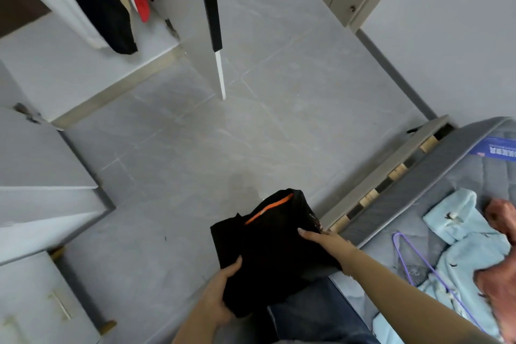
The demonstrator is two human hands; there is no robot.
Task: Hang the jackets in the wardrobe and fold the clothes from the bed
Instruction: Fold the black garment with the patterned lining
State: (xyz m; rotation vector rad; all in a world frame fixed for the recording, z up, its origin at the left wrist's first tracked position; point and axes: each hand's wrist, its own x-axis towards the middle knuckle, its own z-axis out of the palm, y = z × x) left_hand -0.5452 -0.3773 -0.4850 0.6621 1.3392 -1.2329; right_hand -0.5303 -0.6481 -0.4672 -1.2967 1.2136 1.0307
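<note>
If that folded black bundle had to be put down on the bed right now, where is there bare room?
Bare mattress shows between the bed's foot end with the blue label and the light blue garment. Nearer the person it is crowded: a purple hanger, the blue garment and a pink garment. Both hands hold the black garment over the floor.

left hand (pixel 220 292) fingers are tucked under the black garment (pixel 268 248); pink clothing (pixel 499 274) gets cropped at the right edge.

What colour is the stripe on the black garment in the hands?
Orange; the stripe crosses the black garment, clearest in the head view.
</note>
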